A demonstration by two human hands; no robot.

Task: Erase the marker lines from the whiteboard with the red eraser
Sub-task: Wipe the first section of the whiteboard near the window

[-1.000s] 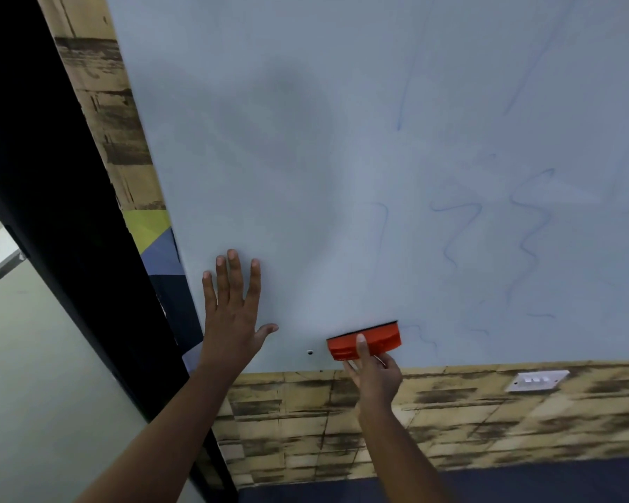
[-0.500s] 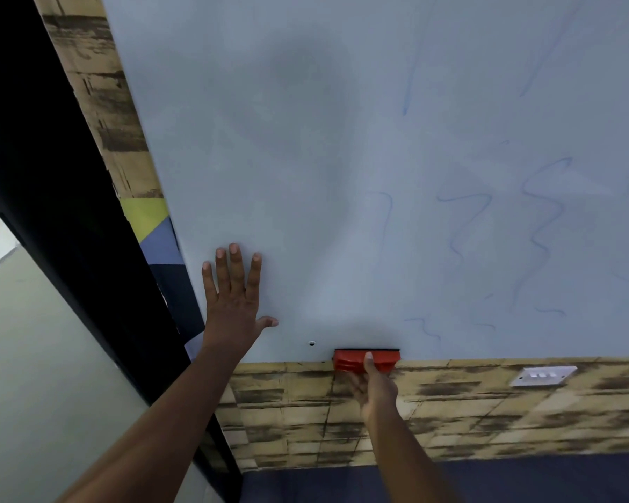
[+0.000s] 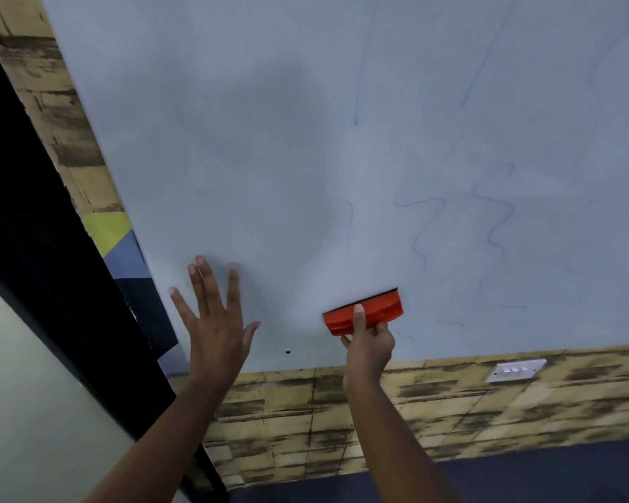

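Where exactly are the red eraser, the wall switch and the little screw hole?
red eraser [image 3: 373,314]: head view, its orange-red back.
wall switch [image 3: 515,370]: head view, white plate's middle.
screw hole [image 3: 288,351]: head view, the dark dot.

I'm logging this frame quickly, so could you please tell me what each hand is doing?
Left hand: open, fingers spread against the whiteboard.
Right hand: holding the red eraser.

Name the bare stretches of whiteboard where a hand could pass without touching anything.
Bare: between left hand and red plastic eraser, and the upper-left white whiteboard. Crowded: wavy blue marker lines right of the eraser in the right hand.
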